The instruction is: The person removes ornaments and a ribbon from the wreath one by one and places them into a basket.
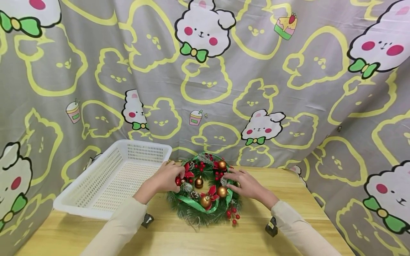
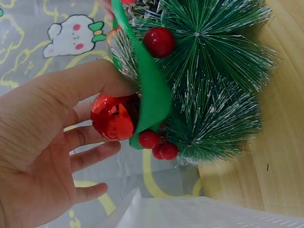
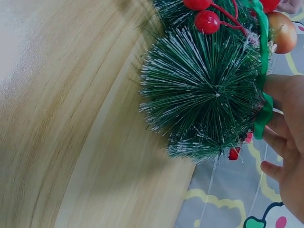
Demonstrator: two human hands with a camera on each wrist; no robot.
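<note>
A round Christmas wreath (image 1: 205,217) lies on the table, with green frosted needles, gold balls, pine cones, red berries and a green ribbon (image 2: 154,90). At its left side my left hand (image 1: 168,176) holds the decorated rim. In the left wrist view, a shiny red ball (image 2: 113,118) sits between thumb and index finger, the other fingers spread loosely. My right hand (image 1: 246,183) grips the opposite side. In the right wrist view, its thumb touches the ribbon (image 3: 264,61), and other fingers lie partly hidden behind the rim.
A white perforated plastic basket (image 1: 73,199) stands on the wooden table (image 1: 179,241), left of the wreath. Behind and on both sides hangs a grey curtain (image 1: 211,117) with cartoon prints. Small dark buckled straps (image 1: 271,227) hang under the wrists.
</note>
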